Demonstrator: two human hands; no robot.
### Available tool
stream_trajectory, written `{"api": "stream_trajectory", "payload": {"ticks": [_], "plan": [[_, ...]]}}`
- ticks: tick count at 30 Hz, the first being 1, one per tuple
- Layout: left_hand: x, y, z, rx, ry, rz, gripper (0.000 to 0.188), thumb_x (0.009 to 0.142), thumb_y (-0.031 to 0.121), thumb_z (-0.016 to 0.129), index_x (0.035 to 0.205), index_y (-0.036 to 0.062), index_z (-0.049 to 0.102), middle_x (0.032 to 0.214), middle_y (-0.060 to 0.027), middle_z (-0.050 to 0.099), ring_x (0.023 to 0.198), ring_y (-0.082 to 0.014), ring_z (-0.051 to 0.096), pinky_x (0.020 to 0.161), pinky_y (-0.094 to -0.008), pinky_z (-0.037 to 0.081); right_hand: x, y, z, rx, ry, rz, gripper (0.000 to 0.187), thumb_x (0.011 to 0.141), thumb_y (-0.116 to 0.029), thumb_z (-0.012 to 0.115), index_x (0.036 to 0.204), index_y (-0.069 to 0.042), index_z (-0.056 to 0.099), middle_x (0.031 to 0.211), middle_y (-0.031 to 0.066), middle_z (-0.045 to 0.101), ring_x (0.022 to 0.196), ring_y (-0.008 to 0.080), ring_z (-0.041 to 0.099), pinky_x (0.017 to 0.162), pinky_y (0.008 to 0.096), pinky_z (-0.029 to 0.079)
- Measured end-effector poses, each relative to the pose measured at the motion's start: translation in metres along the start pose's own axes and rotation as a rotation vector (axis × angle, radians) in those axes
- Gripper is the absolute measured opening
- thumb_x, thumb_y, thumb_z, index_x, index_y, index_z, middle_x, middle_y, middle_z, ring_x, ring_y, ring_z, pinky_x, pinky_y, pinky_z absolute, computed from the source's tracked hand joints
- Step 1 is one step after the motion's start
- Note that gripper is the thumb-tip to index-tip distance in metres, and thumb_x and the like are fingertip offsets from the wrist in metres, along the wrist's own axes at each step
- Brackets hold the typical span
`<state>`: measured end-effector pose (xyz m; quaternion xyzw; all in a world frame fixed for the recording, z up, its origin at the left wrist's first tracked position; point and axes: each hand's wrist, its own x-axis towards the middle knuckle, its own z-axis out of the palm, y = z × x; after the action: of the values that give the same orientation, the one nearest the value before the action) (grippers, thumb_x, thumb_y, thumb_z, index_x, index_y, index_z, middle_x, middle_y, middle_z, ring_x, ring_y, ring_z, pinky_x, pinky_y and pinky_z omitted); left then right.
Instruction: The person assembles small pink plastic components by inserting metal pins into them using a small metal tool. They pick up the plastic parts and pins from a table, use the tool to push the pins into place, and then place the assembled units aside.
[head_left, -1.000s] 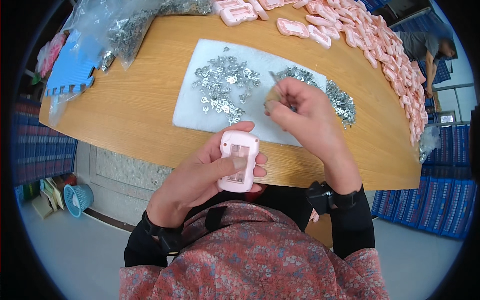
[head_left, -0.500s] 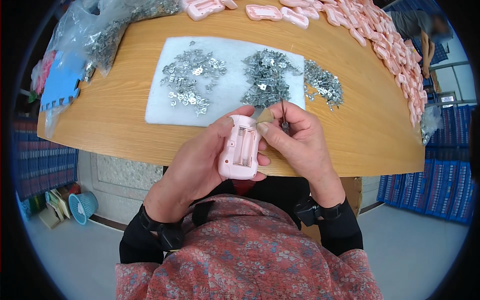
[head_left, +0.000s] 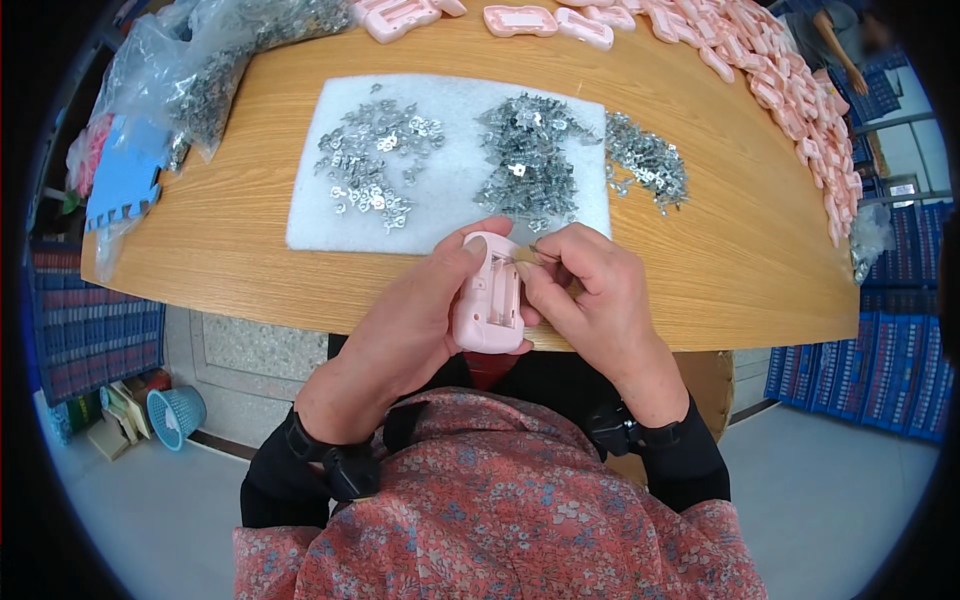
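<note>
I hold a small pink plastic case in my left hand, just over the near edge of the round wooden surface. My left fingers are wrapped around its side, with my thumb up near its top corner. The case is light pink, with soft rounded corners. It is longer than it is wide, and its open side faces up at me. Inside I can see a hollow box shape with little walls. My right hand is right beside it and touches its right edge. My right fingers are pinched tight on a tiny thin metal piece at the top of the case. The piece is so small that I cannot tell its shape. On the surface behind my hands lies a white foam pad. On the pad are two heaps of small shiny metal parts, a flat spread-out heap on the left and a thicker heap in the middle. A third heap lies just off the pad on the right. More pink cases lie in a long row along the far right rim. Clear bags with more metal bits sit at the far left, near a blue foam piece.
</note>
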<state>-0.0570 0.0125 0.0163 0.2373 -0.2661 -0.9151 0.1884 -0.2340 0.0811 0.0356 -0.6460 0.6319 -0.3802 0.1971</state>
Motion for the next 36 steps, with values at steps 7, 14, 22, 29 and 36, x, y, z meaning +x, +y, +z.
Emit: {"api": "stream_trajectory", "payload": {"ticks": [7, 14, 22, 29, 36], "plan": [[0.002, 0.001, -0.001, 0.019, -0.014, -0.006, 0.055, 0.105, 0.036, 0.034, 0.149, 0.0020, 0.025, 0.112, -0.0174, 0.060, 0.094, -0.0262, 0.066, 0.080, -0.0444, 0.059, -0.007, 0.001, 0.000, 0.033, 0.045, 0.073, 0.014, 0.086, -0.006, 0.070, 0.098, -0.001, 0.063, 0.079, 0.0070, 0.061, 0.061, 0.0138, 0.061, 0.054, 0.0265, 0.048], [0.000, 0.002, 0.001, 0.171, 0.009, -0.003, 0.048, 0.105, 0.029, 0.037, 0.145, 0.0032, 0.033, 0.113, -0.0121, 0.061, 0.097, -0.0210, 0.065, 0.081, -0.0360, 0.057, -0.004, 0.000, -0.003, 0.942, -0.130, 0.553, 0.023, 0.096, -0.012, 0.062, 0.114, 0.000, 0.055, 0.085, -0.0026, 0.057, 0.068, 0.0026, 0.051, 0.060, 0.0194, 0.043], [0.000, 0.004, 0.003, 0.831, 0.019, 0.201, 0.037, 0.101, 0.010, 0.047, 0.136, 0.0004, 0.046, 0.109, -0.0044, 0.061, 0.094, -0.0083, 0.059, 0.079, -0.0271, 0.051, -0.007, 0.010, -0.009, 0.976, -0.208, 0.577, 0.018, 0.097, -0.012, 0.060, 0.111, -0.003, 0.054, 0.080, -0.0043, 0.054, 0.062, 0.0014, 0.044, 0.053, 0.0176, 0.033], [0.007, 0.006, 0.014, 1.246, 0.032, 0.383, 0.031, 0.095, 0.011, 0.053, 0.124, -0.0021, 0.053, 0.099, -0.0141, 0.062, 0.083, -0.0190, 0.062, 0.073, -0.0329, 0.050, -0.008, 0.006, -0.013, 0.925, -0.218, 0.573, 0.016, 0.097, -0.013, 0.059, 0.110, -0.003, 0.053, 0.077, -0.0050, 0.053, 0.061, 0.0010, 0.042, 0.052, 0.0182, 0.032], [0.010, 0.006, 0.000, 0.362, -0.042, -0.007, 0.028, 0.097, 0.021, 0.049, 0.120, 0.0046, 0.054, 0.090, -0.0051, 0.056, 0.062, -0.0118, 0.048, 0.054, -0.0239, 0.038, -0.007, -0.002, -0.012, 0.865, -0.098, 0.463, 0.020, 0.097, -0.015, 0.061, 0.112, -0.002, 0.057, 0.078, -0.0063, 0.051, 0.065, -0.0002, 0.044, 0.057, 0.0172, 0.036]]}}
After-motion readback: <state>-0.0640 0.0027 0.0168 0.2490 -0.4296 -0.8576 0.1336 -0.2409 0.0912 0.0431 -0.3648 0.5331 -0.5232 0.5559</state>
